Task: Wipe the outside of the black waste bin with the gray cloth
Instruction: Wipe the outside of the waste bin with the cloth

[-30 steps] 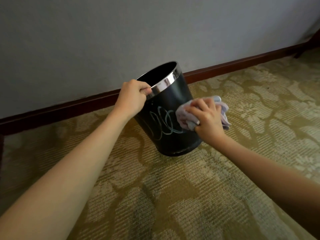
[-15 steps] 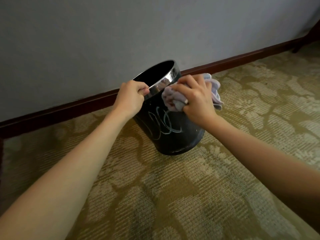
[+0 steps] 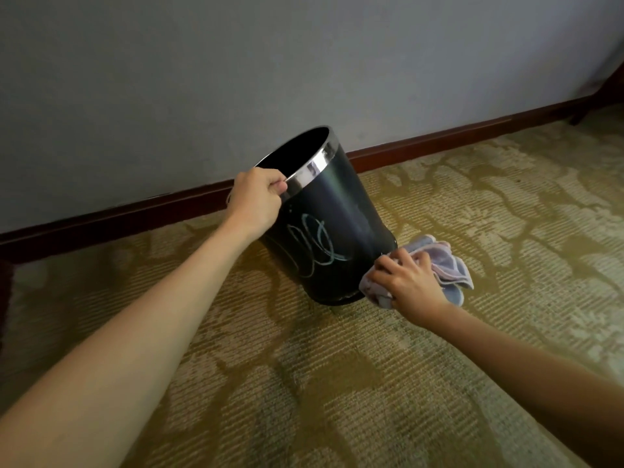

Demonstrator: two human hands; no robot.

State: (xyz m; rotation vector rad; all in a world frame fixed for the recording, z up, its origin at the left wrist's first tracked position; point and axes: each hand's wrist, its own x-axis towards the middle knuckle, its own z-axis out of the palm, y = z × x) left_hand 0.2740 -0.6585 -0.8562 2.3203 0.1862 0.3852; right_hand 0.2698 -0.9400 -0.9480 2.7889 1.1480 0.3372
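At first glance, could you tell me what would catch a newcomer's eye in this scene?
The black waste bin stands out at centre, tilted on the patterned carpet near the wall, with pale scribbled loops on its side. The left hand grips its shiny metal rim. The right hand holds the crumpled gray cloth low at the bin's base.
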